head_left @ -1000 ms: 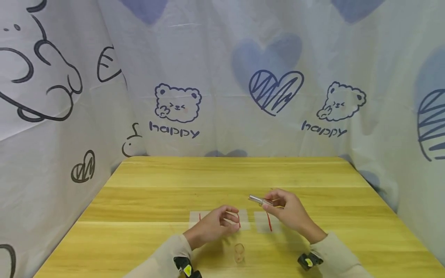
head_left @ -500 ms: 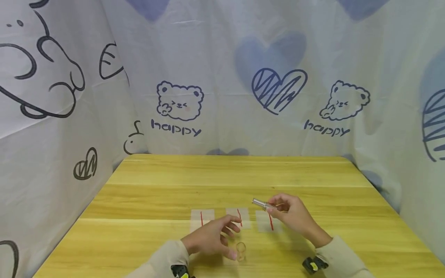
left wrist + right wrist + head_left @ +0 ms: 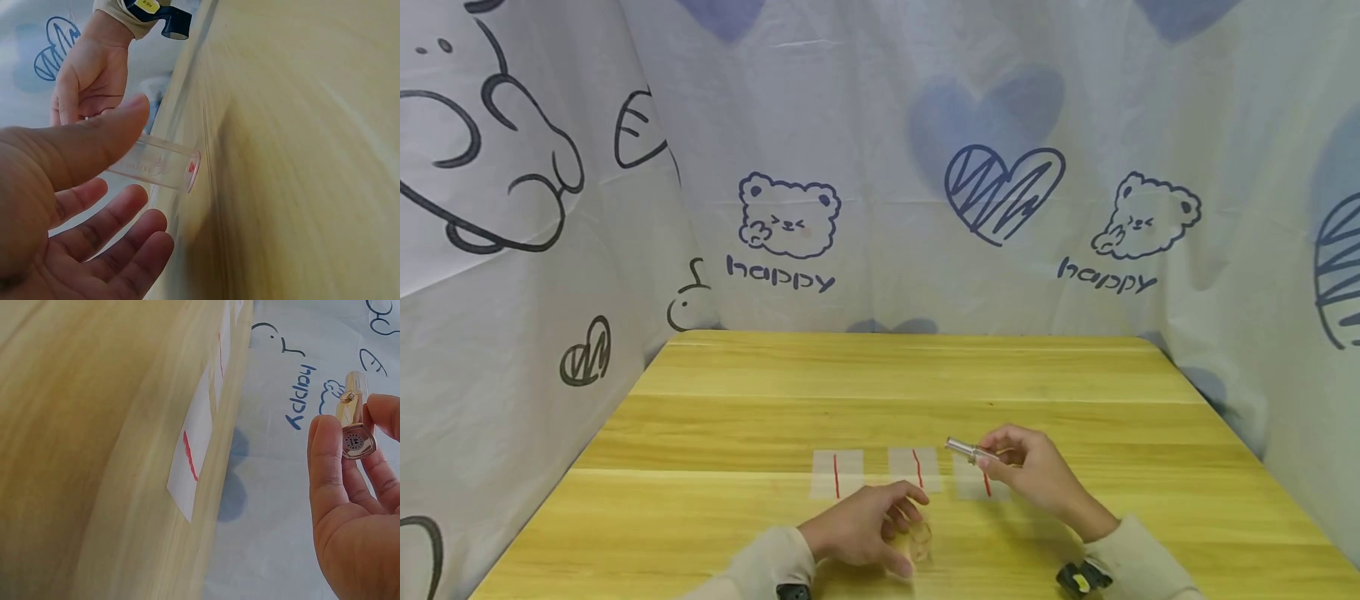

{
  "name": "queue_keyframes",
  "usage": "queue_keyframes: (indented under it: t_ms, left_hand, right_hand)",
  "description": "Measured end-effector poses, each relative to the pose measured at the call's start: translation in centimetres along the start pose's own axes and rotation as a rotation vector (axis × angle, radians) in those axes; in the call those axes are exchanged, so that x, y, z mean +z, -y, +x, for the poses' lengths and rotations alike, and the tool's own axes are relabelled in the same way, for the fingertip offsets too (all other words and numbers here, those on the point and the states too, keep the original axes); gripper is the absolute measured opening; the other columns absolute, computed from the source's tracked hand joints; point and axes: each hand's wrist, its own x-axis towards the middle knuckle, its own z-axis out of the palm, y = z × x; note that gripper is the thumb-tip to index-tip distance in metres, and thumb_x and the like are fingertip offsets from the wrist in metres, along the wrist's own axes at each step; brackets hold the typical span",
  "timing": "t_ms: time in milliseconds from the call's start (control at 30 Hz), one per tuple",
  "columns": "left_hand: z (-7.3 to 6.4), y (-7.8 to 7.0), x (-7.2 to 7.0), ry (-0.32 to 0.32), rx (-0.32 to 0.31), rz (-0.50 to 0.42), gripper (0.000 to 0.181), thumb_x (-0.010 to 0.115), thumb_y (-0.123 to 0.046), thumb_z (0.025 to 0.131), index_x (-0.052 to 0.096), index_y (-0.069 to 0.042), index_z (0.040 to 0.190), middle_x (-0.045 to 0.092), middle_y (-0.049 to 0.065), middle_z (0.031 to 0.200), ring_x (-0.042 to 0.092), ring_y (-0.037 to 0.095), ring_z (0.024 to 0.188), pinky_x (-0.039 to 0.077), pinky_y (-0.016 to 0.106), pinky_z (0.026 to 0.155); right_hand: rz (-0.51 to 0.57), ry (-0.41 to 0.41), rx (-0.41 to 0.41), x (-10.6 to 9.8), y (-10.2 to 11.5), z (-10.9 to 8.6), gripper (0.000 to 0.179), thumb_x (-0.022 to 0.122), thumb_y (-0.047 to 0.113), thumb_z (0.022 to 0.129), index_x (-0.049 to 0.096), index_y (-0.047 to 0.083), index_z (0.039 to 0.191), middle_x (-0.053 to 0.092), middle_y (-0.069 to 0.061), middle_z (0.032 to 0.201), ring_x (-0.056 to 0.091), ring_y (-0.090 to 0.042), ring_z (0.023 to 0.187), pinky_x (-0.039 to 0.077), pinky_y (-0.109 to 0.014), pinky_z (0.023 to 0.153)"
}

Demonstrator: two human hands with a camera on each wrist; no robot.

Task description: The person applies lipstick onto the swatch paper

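A clear cylindrical cap [image 3: 921,543], faintly printed, stands upright on the table near its front. My left hand [image 3: 863,527] is beside it, thumb and fingers spread apart on either side; in the left wrist view the thumb [image 3: 100,140] partly covers the clear cap [image 3: 164,164], and the fingers show a gap from it. My right hand [image 3: 1041,472] pinches a lipstick tube [image 3: 962,448] between thumb and fingers, raised above the right paper. In the right wrist view the lipstick tube [image 3: 355,425] shows a squarish base with a round label and a shiny upper part.
Three pale paper squares lie in a row on the wooden table [image 3: 737,417], each with a red stroke: the left paper [image 3: 823,475], the middle paper [image 3: 901,467] and the right paper [image 3: 964,483]. Printed white curtains [image 3: 880,250] enclose the table's back and sides.
My left hand has moved back from over the papers towards the clear cap, its thumb and fingers opening wider. My right hand, still holding the lipstick tube, has dropped slightly.
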Motion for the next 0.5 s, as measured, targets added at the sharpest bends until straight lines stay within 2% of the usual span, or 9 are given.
queue_keyframes:
  t_ms: [233,500]
  left_hand:
    - [0.17,-0.08,0.32,-0.014,0.007,0.067,0.054,0.086,-0.011,0.072,0.058,-0.01,0.118,0.06,-0.012,0.092,0.056,0.001,0.083,0.049,0.019,0.074]
    - [0.31,0.06,0.55,-0.022,0.026,0.035,0.044,0.083,-0.008,0.076,0.06,-0.009,0.113,0.059,-0.01,0.085,0.056,0.001,0.078,0.05,0.019,0.072]
  right_hand:
    - [0.018,-0.006,0.009,0.05,-0.09,-0.11,0.024,0.07,0.019,0.091,0.065,0.002,0.106,0.068,-0.008,0.096,0.065,-0.021,0.082,0.053,-0.031,0.064]
    - [0.037,-0.001,-0.008,-0.03,-0.36,-0.07,0.024,0.069,0.017,0.091,0.064,0.0,0.108,0.068,-0.009,0.097,0.065,-0.023,0.083,0.053,-0.032,0.063]
